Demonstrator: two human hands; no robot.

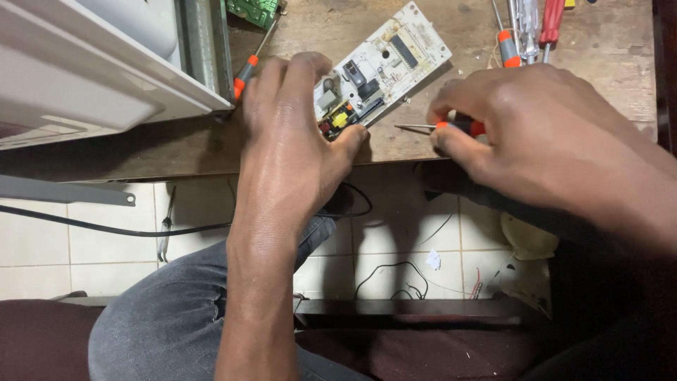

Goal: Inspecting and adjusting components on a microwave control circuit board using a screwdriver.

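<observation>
A white circuit board (395, 60) with black, yellow and red parts lies tilted on the wooden bench. My left hand (293, 134) rests on its near left end, thumb against the board's lower corner, fingers spread over the edge. My right hand (536, 120) grips a small screwdriver (455, 127) with a red and black handle. Its metal shaft points left toward the board and stops a short way from it.
A white appliance casing (92, 77) fills the upper left. An orange-handled screwdriver (248, 67) lies beside it, and several more tools (525, 28) lie at the top right. The bench edge (176, 159) runs across; black wires (395, 279) trail on the tiled floor below.
</observation>
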